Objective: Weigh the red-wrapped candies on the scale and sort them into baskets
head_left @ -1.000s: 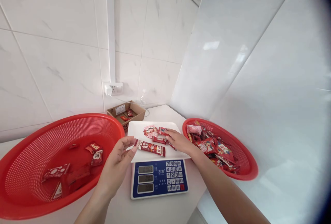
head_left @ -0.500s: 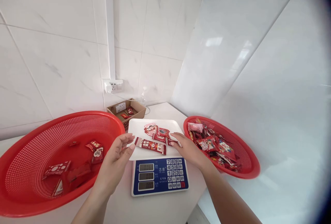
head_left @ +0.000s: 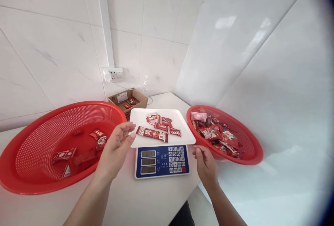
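Observation:
A white weighing tray (head_left: 182, 132) sits on the electronic scale (head_left: 163, 180). Several red snack packets lie on it, among them a long red packet (head_left: 152, 134) at the front, a smaller red packet (head_left: 165, 121) behind and a pink-and-red heart-shaped item (head_left: 151, 118). My left hand (head_left: 117, 147) is at the tray's left edge with thumb and fingers apart, holding nothing; its fingertips are close to the long packet's end. By the tray's front right corner, my right hand (head_left: 207, 166) has its fingers curled in, and nothing shows in them.
To the left stands a large red plastic basket (head_left: 31, 149) with a few packets. On the right, another red basket (head_left: 250, 149) holds a heap of packets. Behind the tray are a cardboard box (head_left: 142, 102) and a clear bottle (head_left: 145, 85). A wall socket (head_left: 113, 75) carries a plug.
My right hand has left the packets and drawn back right and towards me, off the tray. The left hand stays by the tray's left edge. The view has tilted slightly.

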Demonstrator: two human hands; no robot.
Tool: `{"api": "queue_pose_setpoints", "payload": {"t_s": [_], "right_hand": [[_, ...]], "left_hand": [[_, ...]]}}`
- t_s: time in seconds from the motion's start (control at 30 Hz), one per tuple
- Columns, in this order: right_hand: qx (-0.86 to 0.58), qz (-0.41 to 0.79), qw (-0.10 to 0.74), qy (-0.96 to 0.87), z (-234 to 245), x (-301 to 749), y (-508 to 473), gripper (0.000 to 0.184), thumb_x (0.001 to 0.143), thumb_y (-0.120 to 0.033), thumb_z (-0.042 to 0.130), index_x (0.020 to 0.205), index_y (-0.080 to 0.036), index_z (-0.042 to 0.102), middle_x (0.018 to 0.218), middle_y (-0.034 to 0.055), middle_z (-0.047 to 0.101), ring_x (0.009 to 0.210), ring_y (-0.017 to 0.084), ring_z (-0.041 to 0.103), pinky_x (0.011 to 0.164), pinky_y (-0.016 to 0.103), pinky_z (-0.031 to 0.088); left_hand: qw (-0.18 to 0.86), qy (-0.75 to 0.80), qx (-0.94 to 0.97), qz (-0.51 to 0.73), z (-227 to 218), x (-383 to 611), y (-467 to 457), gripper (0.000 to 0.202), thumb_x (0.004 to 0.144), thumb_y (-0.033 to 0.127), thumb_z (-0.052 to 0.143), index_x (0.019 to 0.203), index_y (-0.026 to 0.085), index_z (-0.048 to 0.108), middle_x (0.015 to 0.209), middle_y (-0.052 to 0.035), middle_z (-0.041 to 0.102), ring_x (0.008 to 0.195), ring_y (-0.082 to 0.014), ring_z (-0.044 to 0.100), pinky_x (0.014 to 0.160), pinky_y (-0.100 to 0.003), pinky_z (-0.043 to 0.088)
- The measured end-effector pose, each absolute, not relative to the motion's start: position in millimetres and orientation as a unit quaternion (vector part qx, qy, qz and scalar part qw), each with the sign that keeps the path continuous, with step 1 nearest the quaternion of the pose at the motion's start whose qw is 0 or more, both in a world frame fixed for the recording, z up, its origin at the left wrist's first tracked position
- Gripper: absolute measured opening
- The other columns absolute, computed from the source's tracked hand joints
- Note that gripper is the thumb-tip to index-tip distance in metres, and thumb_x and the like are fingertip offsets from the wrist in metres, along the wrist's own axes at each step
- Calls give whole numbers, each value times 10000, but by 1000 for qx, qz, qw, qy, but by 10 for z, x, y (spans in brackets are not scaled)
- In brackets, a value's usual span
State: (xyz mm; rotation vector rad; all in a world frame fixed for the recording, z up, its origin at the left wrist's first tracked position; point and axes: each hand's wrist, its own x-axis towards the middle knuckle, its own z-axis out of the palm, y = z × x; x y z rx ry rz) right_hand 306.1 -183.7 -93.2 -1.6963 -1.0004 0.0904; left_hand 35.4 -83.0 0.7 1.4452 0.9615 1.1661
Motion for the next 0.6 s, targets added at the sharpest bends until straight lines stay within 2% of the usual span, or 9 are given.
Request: {"api": "queue_pose_setpoints", "payload": {"t_s": [0.17,0.33,0.47,0.6], "right_hand": [[-704,94,607,-356,-1259,3089,-1926,461,811,-636,455,819,-186,557,644,1,545,610,161,532,605,320,467],[-680,193,658,-260,-1406,3167,-1812,485,766,-651,515,900,-187,556,741,7,573,642,157,568,584,303,492],[-675,220,656,-256,-1463,3220,-1739,519,757,-662,510,978,-195,556,835,40,621,673,175,592,593,322,519],[-689,213,630,-289,-1491,3198,-1740,516,784,-649,468,1025,-197,540,867,61,646,700,196,617,620,340,526]], "left_hand": [[482,399,614,481,26,382,-869,283,831,411,581,1066,257,554,1206,-53,608,1220,-222,500,1011,-355,398],[416,445,647,458,43,363,-879,342,841,459,544,1118,259,532,1275,-75,569,1229,-244,497,1008,-387,402],[302,538,705,349,-57,220,-885,432,837,498,507,1200,264,516,1304,-105,564,1235,-306,494,962,-446,437],[173,576,757,255,-260,1,-965,500,844,511,466,1289,286,498,1388,-112,503,1296,-357,424,916,-482,466]]}}
